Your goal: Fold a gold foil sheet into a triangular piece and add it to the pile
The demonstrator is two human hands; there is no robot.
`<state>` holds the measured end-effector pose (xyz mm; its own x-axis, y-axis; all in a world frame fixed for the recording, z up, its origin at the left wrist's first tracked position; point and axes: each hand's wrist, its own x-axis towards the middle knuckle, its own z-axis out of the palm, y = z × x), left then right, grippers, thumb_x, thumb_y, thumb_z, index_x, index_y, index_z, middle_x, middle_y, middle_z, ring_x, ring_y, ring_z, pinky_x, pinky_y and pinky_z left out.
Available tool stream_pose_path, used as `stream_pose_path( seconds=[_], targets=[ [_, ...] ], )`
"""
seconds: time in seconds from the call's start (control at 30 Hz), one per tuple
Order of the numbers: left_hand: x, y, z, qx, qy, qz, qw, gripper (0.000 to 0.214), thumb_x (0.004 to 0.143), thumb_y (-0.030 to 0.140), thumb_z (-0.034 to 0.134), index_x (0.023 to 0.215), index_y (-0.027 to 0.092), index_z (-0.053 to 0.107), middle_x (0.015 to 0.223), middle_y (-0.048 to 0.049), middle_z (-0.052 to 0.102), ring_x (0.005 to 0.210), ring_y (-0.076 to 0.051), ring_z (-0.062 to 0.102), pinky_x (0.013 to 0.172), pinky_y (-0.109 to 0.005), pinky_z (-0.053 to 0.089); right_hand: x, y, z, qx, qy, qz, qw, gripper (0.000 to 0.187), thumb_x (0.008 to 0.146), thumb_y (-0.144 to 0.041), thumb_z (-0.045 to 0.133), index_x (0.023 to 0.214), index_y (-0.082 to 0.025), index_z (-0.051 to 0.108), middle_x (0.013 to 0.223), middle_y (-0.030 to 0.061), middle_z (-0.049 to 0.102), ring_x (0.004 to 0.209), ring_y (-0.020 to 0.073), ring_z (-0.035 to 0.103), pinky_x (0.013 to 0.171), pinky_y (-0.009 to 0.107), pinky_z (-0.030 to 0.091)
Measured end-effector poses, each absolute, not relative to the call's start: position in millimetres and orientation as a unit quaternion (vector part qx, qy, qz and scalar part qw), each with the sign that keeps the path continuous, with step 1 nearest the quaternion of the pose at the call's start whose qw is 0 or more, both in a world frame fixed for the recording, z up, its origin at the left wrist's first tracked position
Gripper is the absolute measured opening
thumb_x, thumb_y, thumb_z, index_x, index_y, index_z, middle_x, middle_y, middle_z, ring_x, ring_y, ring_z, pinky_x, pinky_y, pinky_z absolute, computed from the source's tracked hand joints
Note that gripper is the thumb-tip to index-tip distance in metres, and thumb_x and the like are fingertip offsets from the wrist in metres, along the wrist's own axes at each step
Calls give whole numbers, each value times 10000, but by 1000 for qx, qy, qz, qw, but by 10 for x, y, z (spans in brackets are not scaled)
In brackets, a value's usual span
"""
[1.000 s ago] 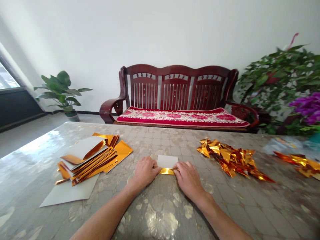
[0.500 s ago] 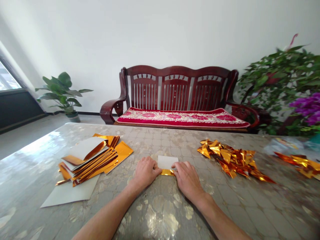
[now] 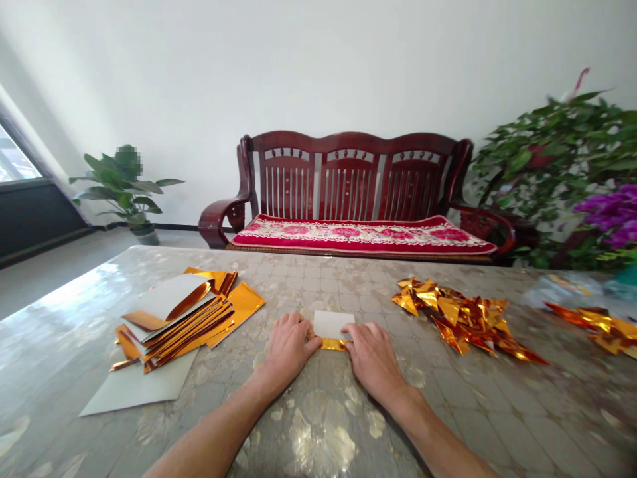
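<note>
A small sheet of gold foil paper (image 3: 334, 324) lies on the table between my hands, pale side up, its near edge turned over into a narrow gold strip. My left hand (image 3: 290, 344) pinches the left end of that strip between thumb and curled fingers. At the right end, my right hand (image 3: 374, 353) grips the strip the same way. To the left rests a loose stack of gold foil paper (image 3: 192, 322), some sheets curled. Folded gold foil pieces (image 3: 458, 312) are heaped on the right.
The table (image 3: 318, 405) has a glossy patterned cover. More folded foil (image 3: 597, 325) and a clear plastic bag (image 3: 562, 290) lie at its far right. Behind stands a dark red wooden bench (image 3: 351, 179) with a floral cushion. Potted plants (image 3: 124, 192) flank it.
Almost nothing differs. Both hands keep hold of the paper's folded edge in the same spot, and the gold strip looks slightly flatter.
</note>
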<state>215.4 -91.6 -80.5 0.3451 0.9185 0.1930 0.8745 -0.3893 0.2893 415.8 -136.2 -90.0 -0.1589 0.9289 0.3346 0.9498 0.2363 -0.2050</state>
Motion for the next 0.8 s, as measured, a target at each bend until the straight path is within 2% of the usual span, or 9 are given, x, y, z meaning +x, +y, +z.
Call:
stream_pose_path(
  seconds=[0.13, 0.23, 0.33, 0.47, 0.63, 0.8],
  targets=[
    [2158, -942, -817, 821, 534, 189, 63, 235, 847, 344, 665, 1056, 241, 641, 1081, -44, 587, 1023, -246, 526, 880, -373, 416, 4151, -1372, -901, -626, -756, -28, 188, 219, 903, -161, 573, 1105, -241, 598, 1029, 40, 676, 1021, 242, 523, 900, 371, 337],
    [2188, -978, -826, 860, 464, 203, 63, 285, 916, 209, 562, 1192, 269, 601, 1179, -41, 568, 1077, -220, 504, 937, -358, 423, 4153, -1380, -916, -632, -751, -33, 187, 213, 896, -160, 578, 1095, -232, 600, 1015, 42, 672, 1012, 247, 522, 891, 373, 343],
    [2225, -1022, -836, 908, 370, 182, 76, 295, 966, 146, 454, 1175, 273, 620, 1125, -31, 596, 1052, -191, 512, 925, -306, 443, 4163, -1382, -929, -638, -745, -43, 192, 206, 894, -165, 586, 1091, -223, 605, 1018, 51, 658, 1003, 257, 513, 881, 378, 353],
    [2257, -1101, -835, 932, 332, 133, 67, 237, 973, 182, 481, 1154, 240, 623, 1035, -28, 628, 1013, -192, 538, 923, -306, 466, 4164, -1409, -920, -639, -738, -68, 205, 208, 891, -181, 617, 1095, -220, 618, 1051, 69, 628, 996, 263, 497, 869, 379, 369],
    [2303, -1230, -830, 927, 360, 98, 23, 212, 950, 172, 516, 1142, 187, 605, 1098, -47, 633, 1019, -217, 558, 925, -343, 495, 4116, -1520, -895, -591, -778, -86, 197, 160, 907, -179, 628, 1042, -261, 650, 1052, 40, 622, 990, 239, 494, 870, 363, 380],
    [2344, -1350, -824, 921, 386, 63, 1, 299, 942, 122, 489, 1229, 145, 571, 1221, -88, 614, 1136, -241, 560, 990, -368, 493, 4065, -1625, -866, -570, -804, -114, 124, 209, 916, -154, 606, 1107, -228, 646, 1009, 49, 632, 958, 225, 520, 871, 358, 400]
  ],
)
